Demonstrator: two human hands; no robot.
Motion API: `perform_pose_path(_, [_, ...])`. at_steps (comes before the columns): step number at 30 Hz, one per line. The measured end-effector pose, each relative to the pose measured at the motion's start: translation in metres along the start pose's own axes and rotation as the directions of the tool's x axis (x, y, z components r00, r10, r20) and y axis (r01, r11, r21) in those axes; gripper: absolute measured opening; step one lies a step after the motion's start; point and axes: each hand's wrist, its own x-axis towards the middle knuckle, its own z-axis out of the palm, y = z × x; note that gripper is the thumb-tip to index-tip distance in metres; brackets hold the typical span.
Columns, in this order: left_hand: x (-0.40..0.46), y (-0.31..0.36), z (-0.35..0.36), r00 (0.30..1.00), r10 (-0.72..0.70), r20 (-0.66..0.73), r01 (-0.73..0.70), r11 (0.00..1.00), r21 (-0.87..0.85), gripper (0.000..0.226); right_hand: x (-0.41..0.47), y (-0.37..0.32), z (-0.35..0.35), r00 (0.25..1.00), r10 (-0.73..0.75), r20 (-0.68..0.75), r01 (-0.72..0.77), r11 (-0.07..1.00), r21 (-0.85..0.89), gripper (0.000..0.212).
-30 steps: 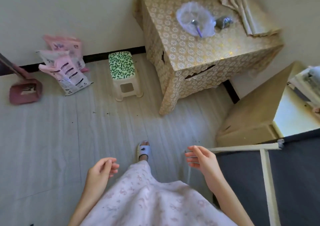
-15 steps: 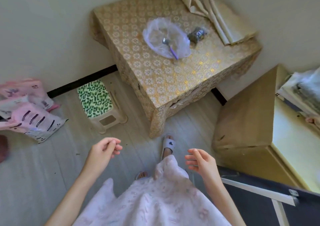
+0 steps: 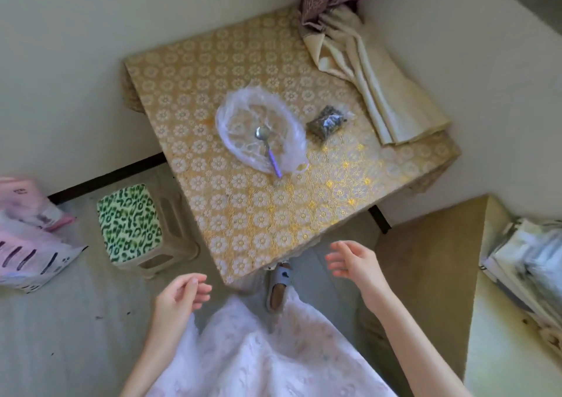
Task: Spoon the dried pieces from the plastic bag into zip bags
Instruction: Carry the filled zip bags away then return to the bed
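A clear plastic bag (image 3: 243,123) lies flat on a table with a gold flowered cloth (image 3: 261,214). A metal spoon with a purple handle (image 3: 269,150) lies on the bag. To its right sits a small zip bag (image 3: 327,122) filled with dark dried pieces. My left hand (image 3: 179,296) hangs near the table's front corner with loosely curled fingers and holds nothing. My right hand (image 3: 354,262) hovers by the table's near edge, fingers relaxed, also holding nothing. Both hands are well short of the bags.
A green leopard-print stool (image 3: 130,223) stands left of the table. Pink and white packages (image 3: 27,244) lie on the floor at far left. Cream and purple curtains (image 3: 365,71) drape onto the table's back right. A beige cabinet (image 3: 435,262) with stacked papers (image 3: 529,262) is at right.
The view has closed in on the table, which now fills the centre. Both hands have risen toward the table's near edge; they still hold nothing.
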Motion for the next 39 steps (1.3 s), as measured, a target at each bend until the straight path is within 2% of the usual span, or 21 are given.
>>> perform_pose_path(4, [0.024, 0.026, 0.034, 1.0, -0.007, 0.022, 0.007, 1.0, 0.019, 0.023, 0.067, -0.041, -0.014, 0.998, 0.052, 0.028, -0.052, 0.999, 0.0, 0.015])
perform_pose_path(8, [0.051, 0.044, 0.055, 0.999, -0.037, 0.03, 0.035, 0.998, 0.047, 0.02, 0.148, -0.076, -0.013, 0.986, 0.118, 0.117, -0.097, 0.981, -0.168, 0.024])
perform_pose_path(14, [0.088, 0.058, 0.07, 0.998, -0.039, -0.047, 0.042, 0.998, 0.056, 0.022, 0.261, -0.126, 0.006, 0.991, 0.123, 0.057, -0.111, 0.977, -0.181, 0.033])
perform_pose_path(19, [0.106, 0.062, 0.079, 0.993, -0.085, -0.079, 0.088, 0.996, 0.035, 0.02, 0.324, -0.156, 0.029, 0.984, 0.174, -0.04, -0.177, 0.979, -0.1, 0.051])
perform_pose_path(25, [0.114, 0.057, 0.082, 0.992, -0.104, -0.068, 0.108, 0.992, 0.064, 0.02, 0.366, -0.165, 0.048, 0.932, 0.319, -0.174, -0.281, 0.936, 0.213, 0.075])
perform_pose_path(27, [0.115, 0.055, 0.078, 0.992, -0.111, -0.057, 0.116, 0.99, 0.085, 0.02, 0.371, -0.167, 0.053, 0.926, 0.313, -0.213, -0.26, 0.935, 0.243, 0.071])
perform_pose_path(31, [0.116, 0.057, 0.068, 0.994, -0.096, -0.057, 0.101, 0.99, 0.094, 0.02, 0.365, -0.163, 0.059, 0.934, 0.242, -0.261, -0.206, 0.966, 0.159, 0.062])
perform_pose_path(34, [0.117, 0.062, 0.062, 0.996, -0.08, -0.047, 0.084, 0.993, 0.083, 0.021, 0.338, -0.151, 0.055, 0.943, 0.239, -0.232, -0.212, 0.968, 0.135, 0.055])
perform_pose_path(39, [0.122, 0.077, 0.056, 0.999, 0.002, 0.039, -0.005, 0.997, 0.083, 0.021, 0.262, -0.13, 0.034, 0.96, 0.254, -0.114, -0.219, 0.942, 0.254, 0.018])
